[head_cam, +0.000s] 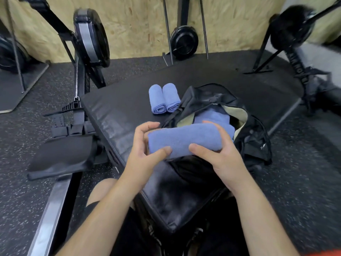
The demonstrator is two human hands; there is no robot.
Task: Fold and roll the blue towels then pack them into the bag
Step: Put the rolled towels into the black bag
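Observation:
A rolled blue towel (184,140) lies crosswise between both hands, just over the near edge of the open black bag (256,143). My left hand (143,156) cups its left end, thumb on the front. My right hand (219,157) grips its right end, fingers over the top. Inside the bag, which has a cream lining, another blue towel (212,116) shows behind the held roll. Two more rolled blue towels (164,98) lie side by side on the black mat (118,108), just left of the bag.
Rowing machines stand around the mat: one with a flywheel (90,37), chain and footrests (72,119) at the left, another at the far right (291,28). A plywood wall (140,24) runs behind. My knees are at the mat's near edge.

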